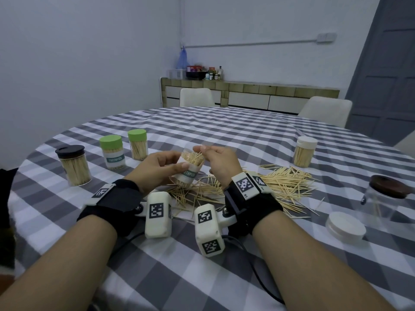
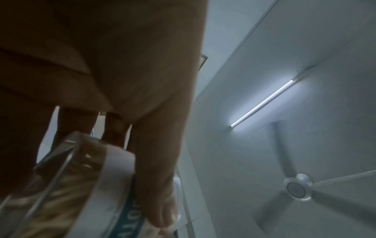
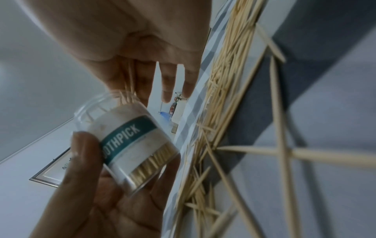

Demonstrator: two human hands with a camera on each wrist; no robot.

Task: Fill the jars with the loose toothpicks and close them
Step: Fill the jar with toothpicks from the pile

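Observation:
My left hand (image 1: 167, 164) grips a clear open jar (image 1: 190, 170) with a teal TOOTHPICK label, tilted with its mouth toward my right hand. It is partly filled, and toothpick tips fan out of the mouth. My right hand (image 1: 204, 151) pinches a few toothpicks (image 3: 130, 77) between thumb and forefinger right at the jar's (image 3: 132, 141) rim. The left thumb (image 2: 156, 169) lies across the jar's label (image 2: 114, 177). A heap of loose toothpicks (image 1: 285, 182) is spread on the checked tablecloth under and to the right of my hands.
Closed full jars stand at the left: one with a black lid (image 1: 74, 164), two with green lids (image 1: 112, 151) (image 1: 137, 144). A white-lidded full jar (image 1: 304, 151) stands at the right. Near the right edge are a nearly empty brown-lidded jar (image 1: 386, 198) and a loose white lid (image 1: 344, 225).

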